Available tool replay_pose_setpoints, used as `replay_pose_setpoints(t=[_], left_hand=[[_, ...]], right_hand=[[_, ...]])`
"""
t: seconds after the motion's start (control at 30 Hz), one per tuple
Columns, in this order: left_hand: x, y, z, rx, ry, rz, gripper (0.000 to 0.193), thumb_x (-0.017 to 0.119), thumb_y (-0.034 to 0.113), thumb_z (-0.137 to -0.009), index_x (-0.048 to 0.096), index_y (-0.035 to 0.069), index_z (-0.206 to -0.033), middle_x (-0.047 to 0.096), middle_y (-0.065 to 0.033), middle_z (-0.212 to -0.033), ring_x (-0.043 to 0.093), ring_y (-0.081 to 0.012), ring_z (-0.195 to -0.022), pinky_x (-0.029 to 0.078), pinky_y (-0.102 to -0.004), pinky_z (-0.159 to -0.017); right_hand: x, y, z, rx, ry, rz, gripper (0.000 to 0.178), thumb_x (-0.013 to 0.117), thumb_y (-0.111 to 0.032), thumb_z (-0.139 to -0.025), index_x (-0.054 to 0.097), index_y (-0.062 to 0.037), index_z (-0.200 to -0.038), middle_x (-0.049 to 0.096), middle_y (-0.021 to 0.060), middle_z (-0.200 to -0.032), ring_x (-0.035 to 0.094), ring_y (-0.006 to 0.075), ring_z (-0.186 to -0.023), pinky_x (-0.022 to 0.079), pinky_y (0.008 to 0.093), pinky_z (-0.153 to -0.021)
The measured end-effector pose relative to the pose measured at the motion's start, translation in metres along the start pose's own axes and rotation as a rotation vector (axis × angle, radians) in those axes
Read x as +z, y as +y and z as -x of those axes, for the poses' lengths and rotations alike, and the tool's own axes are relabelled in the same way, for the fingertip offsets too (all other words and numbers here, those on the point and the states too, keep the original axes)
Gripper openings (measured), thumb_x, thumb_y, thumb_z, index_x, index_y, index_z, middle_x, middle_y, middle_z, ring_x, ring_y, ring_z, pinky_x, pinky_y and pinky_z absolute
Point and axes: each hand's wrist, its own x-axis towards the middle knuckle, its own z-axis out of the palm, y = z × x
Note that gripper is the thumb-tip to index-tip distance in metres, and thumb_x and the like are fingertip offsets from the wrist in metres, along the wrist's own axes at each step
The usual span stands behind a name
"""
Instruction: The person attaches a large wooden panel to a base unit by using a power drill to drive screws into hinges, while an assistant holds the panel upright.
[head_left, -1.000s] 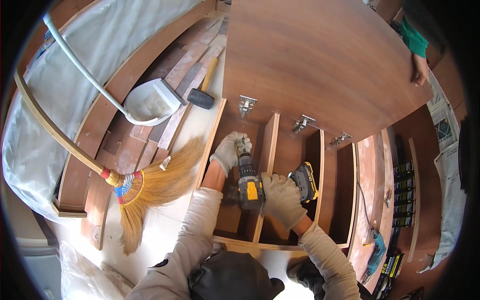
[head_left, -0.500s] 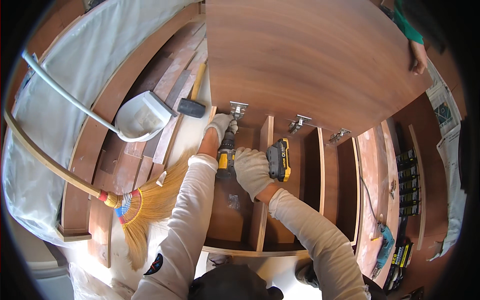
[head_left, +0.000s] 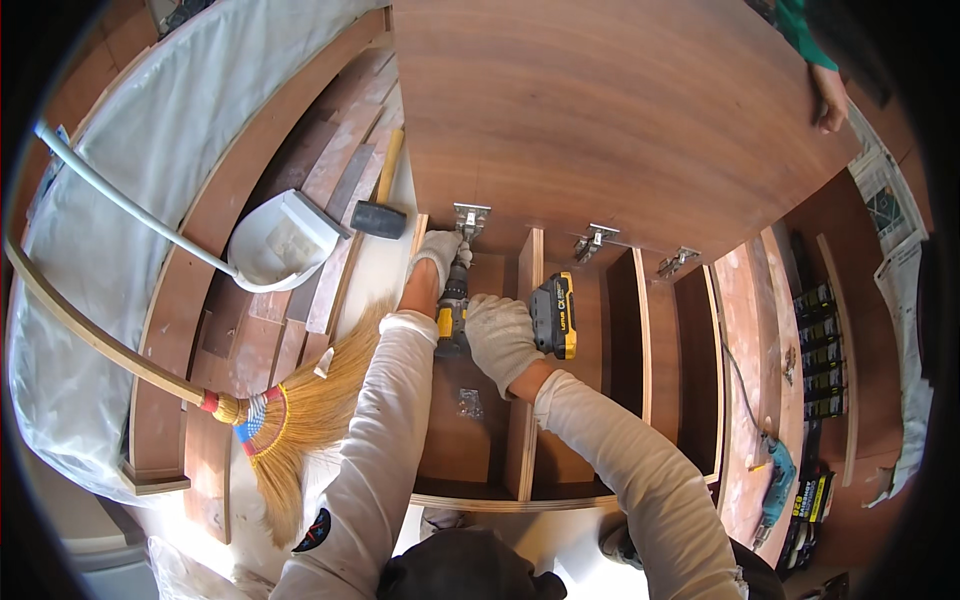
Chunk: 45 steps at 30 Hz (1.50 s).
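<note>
My right hand (head_left: pixel 500 340), in a pale knit glove, is wrapped round the handle of a yellow and black cordless drill (head_left: pixel 453 318). Its battery (head_left: pixel 555 316) sticks out to the right of my fist. The drill's front end points away from me at a metal hinge (head_left: pixel 470 221) low on a large wooden door panel (head_left: pixel 620 120). My gloved left hand (head_left: pixel 434 256) is closed beside the chuck, fingertips by the hinge and the bit; what they pinch is hidden. Two more hinges (head_left: pixel 594 242) (head_left: pixel 679 262) sit along the panel's lower edge, above an open wooden cabinet (head_left: pixel 530 440) with dividers.
A small clear bag (head_left: pixel 469 403) lies inside the cabinet. To the left are a broom (head_left: pixel 300 420), a dustpan (head_left: pixel 280 245) and a rubber mallet (head_left: pixel 379 218). A teal corded drill (head_left: pixel 777 490) lies at right. Another person's hand (head_left: pixel 829 100) rests at the panel's right edge.
The view has shifted slightly, and the panel appears a little further left. Both my hands stay at the drill and hinge, with the same hold.
</note>
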Motion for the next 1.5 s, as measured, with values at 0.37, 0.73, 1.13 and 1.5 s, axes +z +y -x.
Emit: replay_pose_setpoints(t=[0.37, 0.73, 1.13, 1.5], left_hand=[[-0.003, -0.009, 0.001, 0.031, 0.021, 0.069, 0.019, 0.053, 0.015, -0.102, 0.066, 0.003, -0.095, 0.062, -0.0070, -0.069, 0.060, -0.0189, -0.055, 0.053, -0.0334, -0.051], [0.005, -0.005, 0.010, 0.055, 0.036, 0.075, 0.017, 0.056, 0.016, -0.099, 0.066, 0.006, -0.089, 0.063, -0.0050, -0.070, 0.060, -0.0167, -0.053, 0.051, -0.0341, -0.050], [0.002, -0.008, -0.002, 0.027, 0.035, 0.111, 0.017, 0.059, 0.015, -0.096, 0.068, 0.003, -0.089, 0.064, -0.0088, -0.067, 0.061, -0.0187, -0.053, 0.050, -0.0361, -0.048], [-0.002, -0.103, 0.133, 0.277, 0.356, -0.124, 0.066, 0.053, 0.053, -0.100, 0.060, -0.002, -0.135, 0.069, -0.0248, -0.118, 0.069, -0.0363, -0.107, 0.055, -0.0437, -0.091]], right_hand=[[-0.004, -0.001, 0.001, -0.014, -0.044, 0.040, 0.018, 0.065, -0.015, -0.082, 0.064, -0.0049, -0.096, 0.069, 0.0120, -0.084, 0.070, 0.0252, -0.076, 0.053, 0.0399, -0.066], [0.003, 0.007, 0.000, -0.025, 0.001, 0.046, 0.016, 0.064, -0.015, -0.082, 0.062, -0.0039, -0.093, 0.067, 0.0121, -0.080, 0.070, 0.0251, -0.072, 0.051, 0.0406, -0.063], [-0.005, 0.010, -0.003, -0.031, -0.064, 0.020, 0.018, 0.064, -0.014, -0.082, 0.063, -0.0040, -0.098, 0.068, 0.0128, -0.085, 0.071, 0.0271, -0.076, 0.053, 0.0416, -0.065], [-0.002, 0.006, 0.004, -0.042, -0.073, 0.169, 0.019, 0.065, -0.017, -0.085, 0.062, -0.0038, -0.098, 0.068, 0.0111, -0.084, 0.070, 0.0252, -0.075, 0.052, 0.0400, -0.063]])
